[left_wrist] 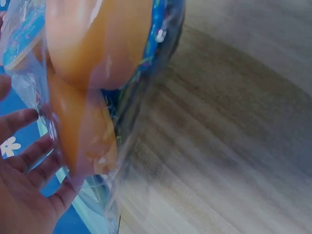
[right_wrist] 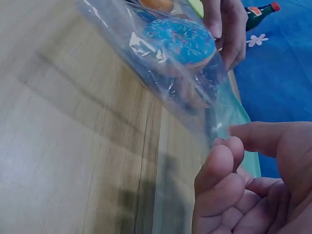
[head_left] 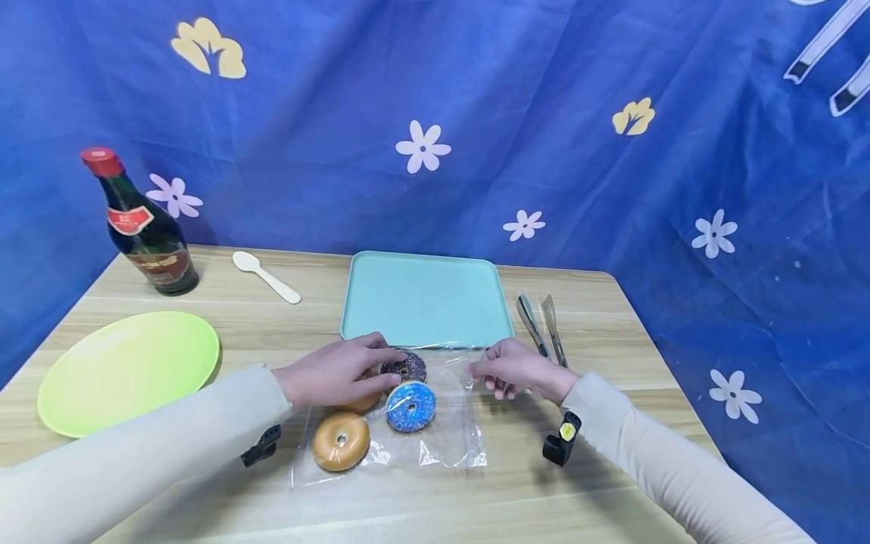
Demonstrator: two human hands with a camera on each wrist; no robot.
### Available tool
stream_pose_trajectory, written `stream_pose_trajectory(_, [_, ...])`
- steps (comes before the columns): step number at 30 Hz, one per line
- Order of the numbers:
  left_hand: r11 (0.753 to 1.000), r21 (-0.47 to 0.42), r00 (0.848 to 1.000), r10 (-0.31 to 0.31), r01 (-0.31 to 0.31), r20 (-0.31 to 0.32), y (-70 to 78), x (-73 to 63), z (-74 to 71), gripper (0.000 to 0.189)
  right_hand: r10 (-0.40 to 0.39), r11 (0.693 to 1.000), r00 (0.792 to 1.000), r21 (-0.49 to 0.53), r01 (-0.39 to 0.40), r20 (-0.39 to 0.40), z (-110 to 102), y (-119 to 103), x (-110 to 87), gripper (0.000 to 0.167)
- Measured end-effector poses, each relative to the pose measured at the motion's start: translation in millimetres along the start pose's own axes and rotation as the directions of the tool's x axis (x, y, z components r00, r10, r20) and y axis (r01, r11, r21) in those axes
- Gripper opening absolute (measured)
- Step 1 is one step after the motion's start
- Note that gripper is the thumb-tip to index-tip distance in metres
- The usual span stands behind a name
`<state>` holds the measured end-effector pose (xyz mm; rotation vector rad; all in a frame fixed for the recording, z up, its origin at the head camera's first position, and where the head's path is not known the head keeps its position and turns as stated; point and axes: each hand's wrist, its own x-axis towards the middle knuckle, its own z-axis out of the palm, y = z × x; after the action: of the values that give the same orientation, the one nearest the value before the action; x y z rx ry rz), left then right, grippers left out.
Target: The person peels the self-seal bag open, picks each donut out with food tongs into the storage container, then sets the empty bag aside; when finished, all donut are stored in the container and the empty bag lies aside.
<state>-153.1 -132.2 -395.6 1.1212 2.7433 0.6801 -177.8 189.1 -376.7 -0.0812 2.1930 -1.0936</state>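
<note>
A clear plastic bag lies on the table with several toy doughnuts inside. Through it show a blue sprinkled doughnut, a dark brown sprinkled one and a plain tan one. Another tan doughnut is partly hidden under my left hand. That hand rests on the bag beside the brown doughnut, its fingers spread in the left wrist view. At the bag's far right edge, my right hand pinches the plastic between thumb and fingertips, with its other fingers curled.
Just behind the bag lies a turquoise tray. Metal tongs are beyond my right hand. On the left are a green plate, a dark bottle with a red cap and a white spoon. Blue patterned cloth hangs behind the table.
</note>
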Motion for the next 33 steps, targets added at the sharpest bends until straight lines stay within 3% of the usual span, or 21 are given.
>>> stream_pose_trajectory(8, [0.999,-0.013,0.999,-0.029,0.030,0.028,1.8,-2.1,-0.4,0.066,-0.053,0.998,0.997,0.036,0.051,0.048,-1,5,-0.2,0.024])
stream_pose_trajectory(25, [0.996,-0.060,0.996,-0.069,0.072,0.052,0.0,-4.3,1.1,0.067,-0.144,0.990,0.975,0.025,0.142,0.168,-22,27,-3.5,0.031])
stream_pose_trajectory(33, [0.998,-0.032,0.997,-0.055,0.057,0.058,0.6,-3.0,-1.5,0.068,-0.144,0.989,0.983,0.040,0.140,0.112,-17,28,-7.1,0.033])
